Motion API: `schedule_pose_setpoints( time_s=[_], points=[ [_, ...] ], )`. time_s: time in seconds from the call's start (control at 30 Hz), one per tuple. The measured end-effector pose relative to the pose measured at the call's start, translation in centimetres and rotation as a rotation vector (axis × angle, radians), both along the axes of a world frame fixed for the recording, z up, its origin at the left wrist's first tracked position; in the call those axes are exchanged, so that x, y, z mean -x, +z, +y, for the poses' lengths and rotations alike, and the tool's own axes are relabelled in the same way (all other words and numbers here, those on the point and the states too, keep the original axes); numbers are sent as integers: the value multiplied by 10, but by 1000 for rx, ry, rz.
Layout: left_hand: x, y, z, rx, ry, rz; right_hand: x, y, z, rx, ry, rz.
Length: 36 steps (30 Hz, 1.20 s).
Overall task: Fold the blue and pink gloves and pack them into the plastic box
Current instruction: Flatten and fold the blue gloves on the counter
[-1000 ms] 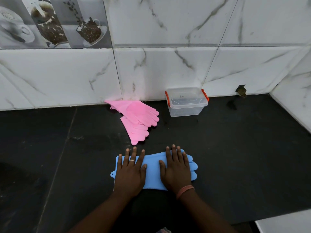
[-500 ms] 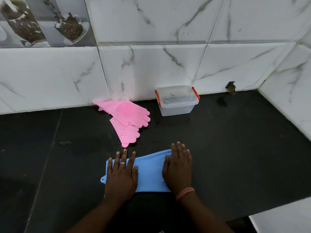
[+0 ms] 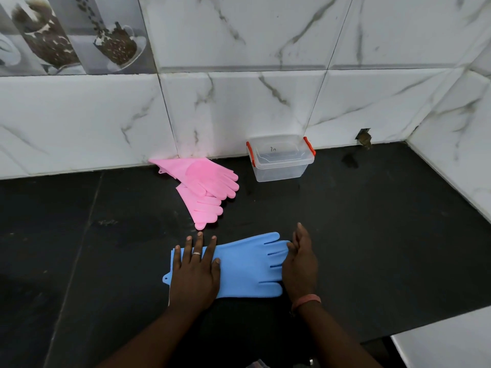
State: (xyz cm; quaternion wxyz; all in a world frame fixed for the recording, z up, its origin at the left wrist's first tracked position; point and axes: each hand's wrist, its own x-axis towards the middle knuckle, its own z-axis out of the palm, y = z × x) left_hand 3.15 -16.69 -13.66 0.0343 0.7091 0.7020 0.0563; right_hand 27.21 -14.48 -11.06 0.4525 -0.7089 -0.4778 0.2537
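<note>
The blue gloves (image 3: 244, 266) lie flat and stacked on the black counter, cuffs to the left and fingers to the right. My left hand (image 3: 195, 280) presses flat on the cuff end with its fingers spread. My right hand (image 3: 301, 266) stands on its edge at the gloves' fingertips, thumb touching them. The pink gloves (image 3: 210, 181) lie unfolded and overlapping farther back, near the wall. The clear plastic box (image 3: 281, 168) with orange latches stands against the wall to their right, its lid on.
The black counter (image 3: 372, 235) is bounded by marble-tiled walls at the back and right. A small hole (image 3: 364, 138) sits low in the back wall. A white surface (image 3: 451, 346) lies past the counter's near right edge.
My right hand has slid right off the gloves' palm area to their fingertips, uncovering the blue fingers. My left hand stays pressed on the cuffs. The camera view shifted slightly.
</note>
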Motion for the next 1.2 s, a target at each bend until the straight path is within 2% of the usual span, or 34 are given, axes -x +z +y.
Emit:
schedule_pose_setpoints(
  time_s=[0.1, 0.3, 0.47, 0.57, 0.67, 0.9, 1.2],
  points=[
    [-1, 1, 0, 1, 6, -25, -5, 2, 8, -13, 55, 42],
    [0, 3, -1, 28, 30, -5, -10, -21, 1, 147, 33, -76],
    [-10, 16, 2, 12, 61, -44, -12, -11, 7, -27, 41, -550],
    [-21, 20, 6, -13, -99, -76, 10, -4, 12, -93, 236, -775],
    [-30, 11, 5, 56, -266, -45, 35, -10, 14, 11, 448, -887],
    [-26, -2, 5, 74, -224, -48, 35, -23, 21, 124, 503, -897],
    [10, 4, -14, 41, 90, -12, 37, -21, 20, 135, 499, -901]
  ],
)
